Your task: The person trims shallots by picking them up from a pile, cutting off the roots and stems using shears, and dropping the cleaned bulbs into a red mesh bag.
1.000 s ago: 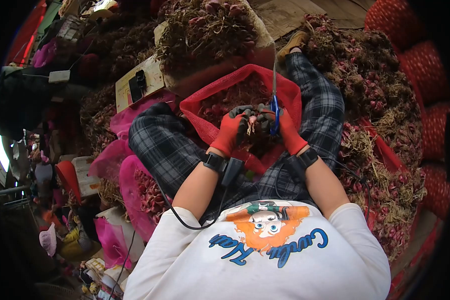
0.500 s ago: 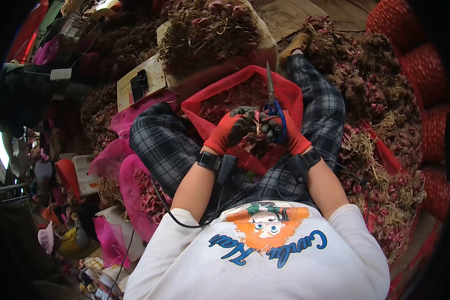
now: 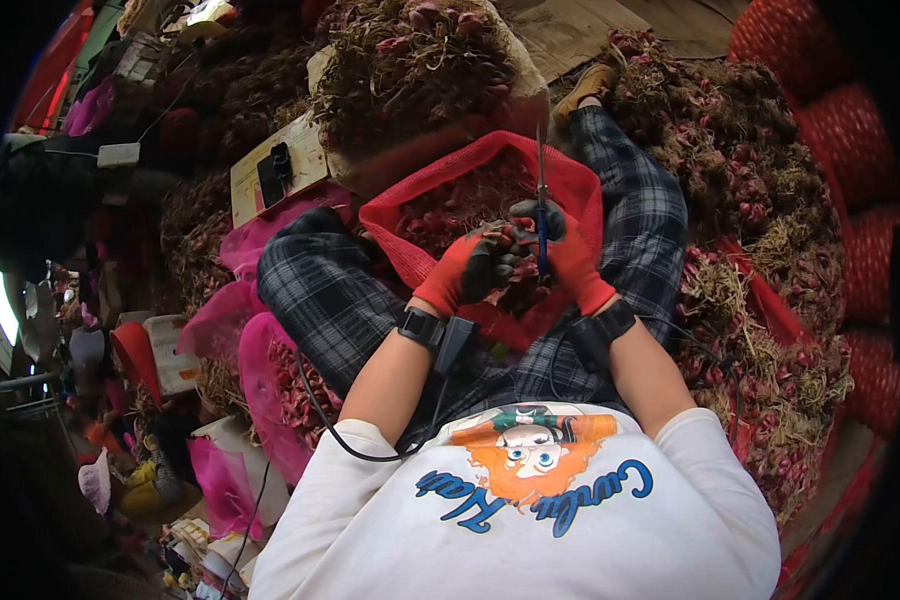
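My right hand [image 3: 568, 250], in a red glove with a dark palm, is closed around blue-handled scissors [image 3: 542, 180], whose blades point away from me. Close beside it, my left hand [image 3: 478, 265], gloved the same way, has its fingers curled in. What those fingers hold is hidden. Both hands are over an open red mesh bag [image 3: 400, 215] between my legs. Inside the bag lie reddish shallots [image 3: 460, 205] and loose dry trimmings.
Ahead stands a pale block-like container [image 3: 526, 100] heaped with shallots on dried stems [image 3: 410, 70]. A phone [image 3: 274, 172] lies on a board to the left. More shallots [image 3: 760, 200] spread along my right, beside filled red sacks [image 3: 850, 140]. Pink mesh bags [image 3: 270, 365] lie at my left.
The scissors have turned more upright and edge-on, and my right hand has rolled over. The pale stem seen between my hands before no longer shows. My left hand has shifted slightly.
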### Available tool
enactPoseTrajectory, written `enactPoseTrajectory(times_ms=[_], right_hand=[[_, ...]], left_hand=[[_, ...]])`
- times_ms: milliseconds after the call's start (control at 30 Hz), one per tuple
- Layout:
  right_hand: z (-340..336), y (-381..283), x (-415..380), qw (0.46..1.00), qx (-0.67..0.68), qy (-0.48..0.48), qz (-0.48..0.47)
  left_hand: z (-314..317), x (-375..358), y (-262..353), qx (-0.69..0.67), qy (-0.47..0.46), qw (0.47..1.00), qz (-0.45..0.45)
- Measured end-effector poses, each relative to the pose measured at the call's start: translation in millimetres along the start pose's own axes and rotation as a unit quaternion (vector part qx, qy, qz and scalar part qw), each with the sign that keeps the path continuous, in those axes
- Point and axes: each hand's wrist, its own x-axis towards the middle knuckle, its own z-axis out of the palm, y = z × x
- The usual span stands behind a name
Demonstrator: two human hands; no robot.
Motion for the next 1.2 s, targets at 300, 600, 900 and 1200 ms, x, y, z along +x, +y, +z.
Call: enactPoseTrajectory(times_ms=[300, 600, 900, 1200], right_hand=[[-17.7, 26.4, 9.4, 0.995, -0.075, 0.062, -0.015], [-20.5, 5.9, 1.1, 0.987, 0.117, -0.054, 0.096], [-5.4, -7.6, -0.7, 0.999, -0.024, -0.008, -0.036], [-11.5, 14.9, 3.1, 0.925, -0.349, 0.038, -0.147]], left_hand=[[19.3, 0.0, 15.3, 0.006, 0.094, 0.995, -0.009], [-0.7, 4.3, -0.7, 0.251, -0.002, 0.956, 0.154], [10.8, 1.3, 22.9, -0.199, 0.032, 0.979, 0.01], [17.1, -1.5, 24.8, -0.125, 0.05, 0.991, 0.017]])
